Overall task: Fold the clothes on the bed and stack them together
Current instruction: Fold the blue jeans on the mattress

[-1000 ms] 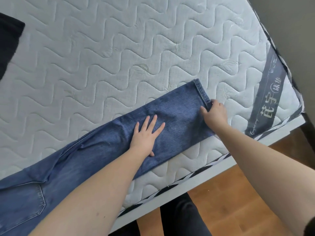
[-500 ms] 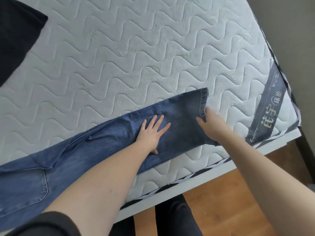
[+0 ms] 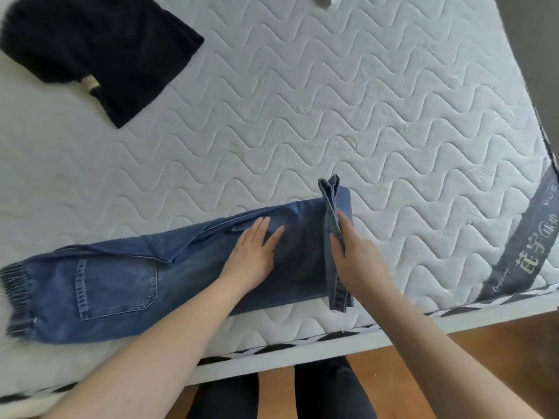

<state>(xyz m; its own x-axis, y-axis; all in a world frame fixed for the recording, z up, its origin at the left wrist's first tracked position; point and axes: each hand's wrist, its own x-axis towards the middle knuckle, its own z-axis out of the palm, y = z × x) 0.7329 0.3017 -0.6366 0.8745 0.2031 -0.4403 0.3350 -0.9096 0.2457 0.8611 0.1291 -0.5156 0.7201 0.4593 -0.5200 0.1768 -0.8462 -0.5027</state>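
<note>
Quilted mattress (image 3: 332, 110): jeans (image 3: 127, 285) at near edge, first fold just begun. Left hand (image 3: 252, 257) flat on leg; right hand (image 3: 355, 261) pinches lifted hem. Black garment (image 3: 99, 46) beyond jeans unfolded; no stack yet

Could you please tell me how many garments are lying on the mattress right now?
2: blue jeans along the near edge, under both hands, and a black garment at the far left. A scrap at the top edge is unidentifiable.
</note>
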